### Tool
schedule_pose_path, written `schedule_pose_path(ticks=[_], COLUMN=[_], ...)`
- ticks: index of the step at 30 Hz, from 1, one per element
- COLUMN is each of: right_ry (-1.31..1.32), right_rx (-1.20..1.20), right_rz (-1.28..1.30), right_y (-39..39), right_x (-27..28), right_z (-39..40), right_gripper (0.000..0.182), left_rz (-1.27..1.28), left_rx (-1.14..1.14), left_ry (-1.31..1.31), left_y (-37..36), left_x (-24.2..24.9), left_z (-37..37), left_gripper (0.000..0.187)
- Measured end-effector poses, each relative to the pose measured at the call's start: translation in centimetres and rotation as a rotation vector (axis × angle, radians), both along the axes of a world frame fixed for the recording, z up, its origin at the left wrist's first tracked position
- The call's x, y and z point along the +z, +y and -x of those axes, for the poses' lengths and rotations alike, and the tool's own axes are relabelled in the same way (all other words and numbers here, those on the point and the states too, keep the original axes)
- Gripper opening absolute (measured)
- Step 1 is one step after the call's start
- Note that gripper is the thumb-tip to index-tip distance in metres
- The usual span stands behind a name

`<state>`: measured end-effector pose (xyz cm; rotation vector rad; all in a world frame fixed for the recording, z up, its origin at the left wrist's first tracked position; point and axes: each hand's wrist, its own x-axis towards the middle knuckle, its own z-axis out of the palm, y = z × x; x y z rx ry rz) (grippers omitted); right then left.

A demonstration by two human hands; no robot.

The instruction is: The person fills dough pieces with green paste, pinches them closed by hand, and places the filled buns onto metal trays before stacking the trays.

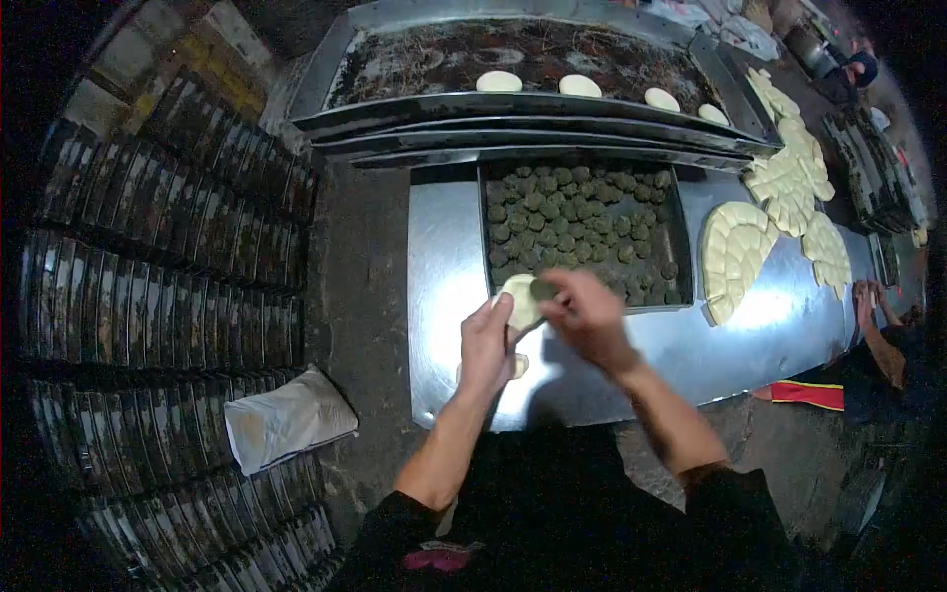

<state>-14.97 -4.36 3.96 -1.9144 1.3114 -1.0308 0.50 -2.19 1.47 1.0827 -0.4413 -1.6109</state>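
My left hand [485, 345] holds a flat round of pale dough [523, 304] over the near edge of the metal table. Close at its right side, my right hand [590, 318] grips a dark green ball [543, 289] between thumb and fingers, at the dough's edge. Behind both hands lies a dark tray [681, 237] with several such green balls [567, 212]. A small pale dough piece [519, 366] is partly hidden beside my left hand.
Stacked trays [326, 123] with several dough rounds [580, 86] stand behind. Cut dough [735, 257] lies on the table [444, 257] at right. Another person's hands [868, 304] are at the far right. Racked trays [148, 296] and a white sack [291, 419] stand left.
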Motion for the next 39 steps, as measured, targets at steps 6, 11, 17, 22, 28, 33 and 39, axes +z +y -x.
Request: schedule_pose_path(ticks=[6, 11, 17, 22, 28, 33, 39], right_ry=[0.033, -0.252, 0.347, 0.148, -0.032, 0.121, -0.026], right_rx=[0.08, 0.1, 0.062, 0.209, 0.232, 0.272, 0.277], right_rz=[-0.208, -0.517, 0.418, 0.392, 0.193, 0.372, 0.01], right_y=[0.4, 0.0, 7.9, 8.0, 7.2, 7.5, 4.9], right_x=[2.4, 0.2, 0.5, 5.9, 8.2, 5.3, 1.2], right_z=[-3.6, -6.8, -10.9, -9.5, -10.6, -9.4, -5.3], right_gripper=[0.035, 0.023, 0.041, 0.021, 0.021, 0.026, 0.012], left_rz=[0.033, 0.109, 0.262, 0.474, 0.715, 0.238, 0.106], left_rx=[0.031, -0.013, 0.001, -0.066, 0.228, 0.154, 0.063], left_ry=[0.114, -0.09, -0.307, -0.973, -0.757, -0.262, -0.159], left_y=[2.3, 4.0, 6.5, 10.8, 7.0, 4.4, 3.2], left_x=[1.6, 1.0, 2.2, 5.9, 5.6, 5.6, 3.3], left_z=[-2.8, -5.5, -6.5, -9.4, -8.8, -6.6, -3.4], left_gripper=[0.026, 0.034, 0.046, 0.035, 0.035, 0.043, 0.052])
